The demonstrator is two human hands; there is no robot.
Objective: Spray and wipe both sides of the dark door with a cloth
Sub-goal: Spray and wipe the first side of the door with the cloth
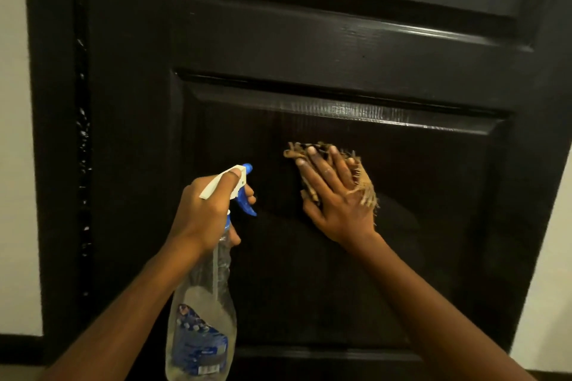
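Note:
The dark panelled door (pixel 356 49) fills the view, shut in its dark frame. My right hand (pixel 332 195) lies flat with straight fingers on a frayed tan cloth (pixel 366 187), pressing it against the lower recessed panel. My left hand (pixel 204 210) grips the neck of a clear spray bottle (pixel 201 312) with a white and blue trigger head, its nozzle pointing at the door just left of the cloth. The bottle hangs down, a blue label near its base. Wet streaks shine on the panel's upper bevel.
A dark door frame (pixel 52 133) runs down the left, with a pale wall (pixel 15 164) beyond it. Another strip of pale wall (pixel 551 272) shows at the right. A dark skirting (pixel 18 346) sits at the bottom left.

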